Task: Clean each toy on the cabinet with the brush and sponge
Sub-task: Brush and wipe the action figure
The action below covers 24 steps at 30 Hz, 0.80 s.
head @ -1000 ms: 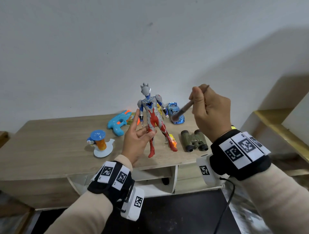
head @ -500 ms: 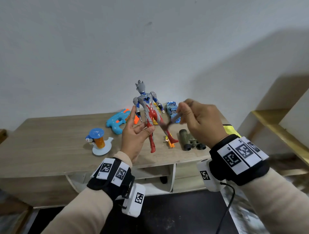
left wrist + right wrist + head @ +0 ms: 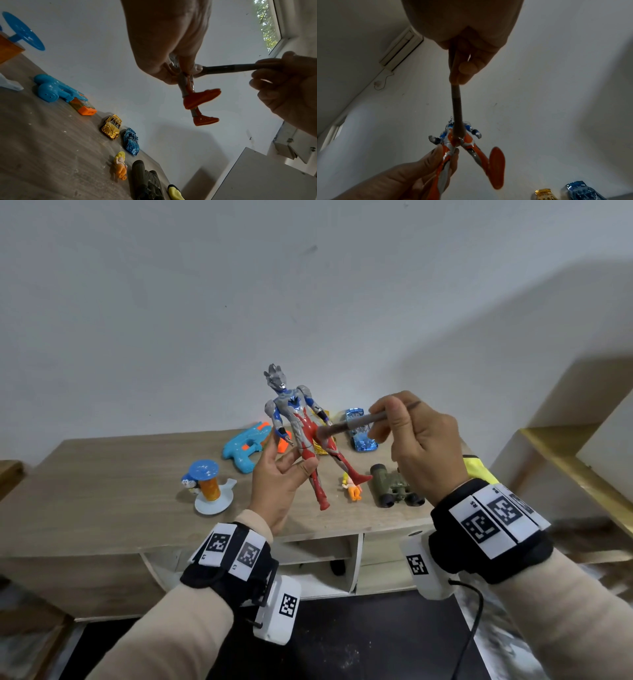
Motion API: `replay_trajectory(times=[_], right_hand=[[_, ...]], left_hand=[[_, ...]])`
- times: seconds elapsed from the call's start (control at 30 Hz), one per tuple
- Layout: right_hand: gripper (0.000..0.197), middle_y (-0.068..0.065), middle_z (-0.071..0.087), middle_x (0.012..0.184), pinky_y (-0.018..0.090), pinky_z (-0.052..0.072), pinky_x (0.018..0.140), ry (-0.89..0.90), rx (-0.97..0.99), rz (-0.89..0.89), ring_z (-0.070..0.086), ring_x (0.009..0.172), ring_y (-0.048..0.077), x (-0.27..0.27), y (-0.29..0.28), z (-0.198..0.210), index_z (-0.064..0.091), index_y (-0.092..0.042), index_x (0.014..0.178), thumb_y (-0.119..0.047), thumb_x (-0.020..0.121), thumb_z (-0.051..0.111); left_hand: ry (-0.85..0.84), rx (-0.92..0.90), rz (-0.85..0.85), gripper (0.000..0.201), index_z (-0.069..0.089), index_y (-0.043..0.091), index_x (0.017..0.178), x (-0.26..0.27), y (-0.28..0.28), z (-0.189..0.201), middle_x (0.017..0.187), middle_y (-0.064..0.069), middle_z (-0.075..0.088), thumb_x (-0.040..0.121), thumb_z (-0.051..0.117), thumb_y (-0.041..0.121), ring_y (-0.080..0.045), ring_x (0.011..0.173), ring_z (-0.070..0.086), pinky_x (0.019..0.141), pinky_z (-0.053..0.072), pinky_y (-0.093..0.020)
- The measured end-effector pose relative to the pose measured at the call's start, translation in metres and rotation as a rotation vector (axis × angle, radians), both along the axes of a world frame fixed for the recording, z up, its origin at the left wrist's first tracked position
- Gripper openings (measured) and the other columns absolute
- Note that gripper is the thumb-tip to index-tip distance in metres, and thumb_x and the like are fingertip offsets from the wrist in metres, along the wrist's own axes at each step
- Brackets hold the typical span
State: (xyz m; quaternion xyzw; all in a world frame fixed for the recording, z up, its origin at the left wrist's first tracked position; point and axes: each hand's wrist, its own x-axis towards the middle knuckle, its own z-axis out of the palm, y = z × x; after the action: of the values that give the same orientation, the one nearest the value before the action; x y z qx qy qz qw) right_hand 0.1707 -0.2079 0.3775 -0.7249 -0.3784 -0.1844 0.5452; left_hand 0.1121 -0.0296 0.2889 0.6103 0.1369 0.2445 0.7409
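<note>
**A:** How far along are you, would you say?

**B:** Early, by my reading. You're on the action figure (image 3: 301,436), in the centre of the head view, lifted clear of the cabinet (image 3: 102,474). The other toys lie on the cabinet top: the blue water gun (image 3: 245,448) and the small blue-topped toy (image 3: 207,484) left of centre, the gold car (image 3: 111,128) and blue car (image 3: 359,428) behind, the tiny orange doll (image 3: 352,486) and the binoculars (image 3: 394,486) right of centre. Whether any of them has been cleaned, I can't tell. The yellow thing (image 3: 478,470) behind your right wrist may be the sponge, so that pass looks still to come.

**A:** And my hands?

**B:** Your left hand (image 3: 281,481) sits just left of centre, palm toward you, thumb and fingers pinching one of the figure's legs, holding it upright and leaning slightly. Your right hand (image 3: 421,446), right of centre, pinches the brush (image 3: 356,426) handle between thumb and fingers like a pen, knuckles up. The brush points left and a little down.

**A:** Where's the tip?

**B:** At the figure's hips, where the legs meet the body; the right wrist view shows the bristles right at that joint. They seem to be touching.
</note>
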Motion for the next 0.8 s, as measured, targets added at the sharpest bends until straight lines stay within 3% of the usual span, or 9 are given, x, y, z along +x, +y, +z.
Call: replay_trajectory(times=[0.07, 0.13, 0.27, 0.37, 0.47, 0.57, 0.67, 0.73, 0.8], right_hand=[[0.033, 0.001, 0.064, 0.058, 0.009, 0.039, 0.052, 0.07, -0.144, 0.069, 0.056, 0.048, 0.0, -0.001, 0.0, -0.002, 0.064, -0.008, 0.077, -0.021, 0.098, 0.041], [0.038, -0.002, 0.06, 0.05, 0.016, 0.043, 0.051, 0.101, -0.202, 0.097, 0.057, 0.046, 0.005, -0.002, 0.001, -0.006, 0.063, -0.007, 0.071, -0.023, 0.098, 0.042], [0.039, -0.004, 0.058, 0.05, 0.013, 0.041, 0.047, 0.027, 0.01, 0.081, 0.056, 0.045, 0.005, -0.002, 0.001, -0.009, 0.062, -0.005, 0.075, -0.026, 0.097, 0.037], [0.036, 0.0, 0.064, 0.059, 0.012, 0.043, 0.05, 0.069, -0.052, 0.146, 0.06, 0.051, 0.007, -0.002, 0.001, -0.01, 0.064, -0.007, 0.08, -0.027, 0.096, 0.038], [0.042, -0.001, 0.062, 0.052, 0.014, 0.043, 0.053, 0.107, -0.307, 0.153, 0.059, 0.047, 0.007, -0.004, -0.001, -0.013, 0.064, -0.005, 0.069, -0.029, 0.096, 0.043], [0.04, -0.007, 0.055, 0.047, 0.013, 0.04, 0.047, 0.042, -0.116, 0.097, 0.054, 0.043, 0.003, -0.005, -0.004, -0.01, 0.06, -0.006, 0.068, -0.026, 0.097, 0.042], [0.033, -0.001, 0.06, 0.059, 0.014, 0.042, 0.047, -0.018, 0.161, 0.076, 0.056, 0.051, 0.004, -0.003, -0.004, -0.001, 0.062, -0.008, 0.084, -0.026, 0.096, 0.036], [0.029, 0.0, 0.066, 0.071, 0.015, 0.046, 0.051, -0.038, 0.178, 0.069, 0.062, 0.061, 0.007, 0.0, -0.002, 0.006, 0.063, -0.012, 0.095, -0.025, 0.096, 0.037], [0.026, -0.001, 0.068, 0.077, 0.014, 0.047, 0.054, -0.047, 0.096, 0.071, 0.063, 0.066, 0.007, 0.002, -0.001, 0.011, 0.064, -0.014, 0.099, -0.022, 0.097, 0.04]], left_hand=[[-0.014, -0.039, -0.006, 0.081, 0.037, 0.023, 0.143, 0.0, 0.001, 0.001, 0.13, -0.012, 0.06, 0.07, 0.072, 0.009, -0.023, 0.12, 0.058, 0.083, 0.056, -0.028], [-0.018, -0.058, 0.006, 0.076, 0.038, 0.023, 0.141, -0.001, 0.003, 0.003, 0.126, -0.011, 0.063, 0.075, 0.07, 0.004, -0.023, 0.12, 0.058, 0.082, 0.056, -0.028], [-0.007, -0.091, 0.021, 0.088, 0.029, 0.024, 0.146, -0.002, 0.002, 0.006, 0.118, -0.006, 0.066, 0.07, 0.071, 0.007, -0.021, 0.12, 0.058, 0.093, 0.053, -0.036], [0.021, -0.093, 0.033, 0.093, 0.024, 0.026, 0.148, -0.002, 0.002, 0.006, 0.122, -0.006, 0.065, 0.071, 0.074, 0.009, -0.019, 0.121, 0.057, 0.099, 0.048, -0.041], [0.015, -0.054, 0.033, 0.083, 0.035, 0.022, 0.144, -0.004, 0.002, 0.004, 0.124, -0.01, 0.064, 0.072, 0.073, 0.007, -0.02, 0.119, 0.059, 0.088, 0.055, -0.032], [0.02, 0.017, 0.029, 0.077, 0.036, 0.023, 0.143, -0.004, 0.004, 0.002, 0.119, -0.004, 0.066, 0.078, 0.069, -0.003, -0.009, 0.11, 0.063, 0.078, 0.056, -0.023], [0.041, 0.096, 0.029, 0.091, 0.026, 0.035, 0.146, -0.006, 0.002, 0.0, 0.115, 0.003, 0.067, 0.078, 0.068, -0.008, -0.006, 0.108, 0.063, 0.078, 0.055, -0.024], [0.048, 0.142, 0.014, 0.097, 0.021, 0.042, 0.146, -0.007, -0.001, 0.0, 0.121, 0.001, 0.065, 0.078, 0.068, -0.009, -0.01, 0.109, 0.063, 0.076, 0.054, -0.02], [0.058, 0.164, -0.005, 0.098, 0.019, 0.041, 0.147, -0.008, -0.004, 0.0, 0.119, 0.001, 0.066, 0.078, 0.069, -0.008, -0.004, 0.104, 0.064, 0.072, 0.053, -0.015]])
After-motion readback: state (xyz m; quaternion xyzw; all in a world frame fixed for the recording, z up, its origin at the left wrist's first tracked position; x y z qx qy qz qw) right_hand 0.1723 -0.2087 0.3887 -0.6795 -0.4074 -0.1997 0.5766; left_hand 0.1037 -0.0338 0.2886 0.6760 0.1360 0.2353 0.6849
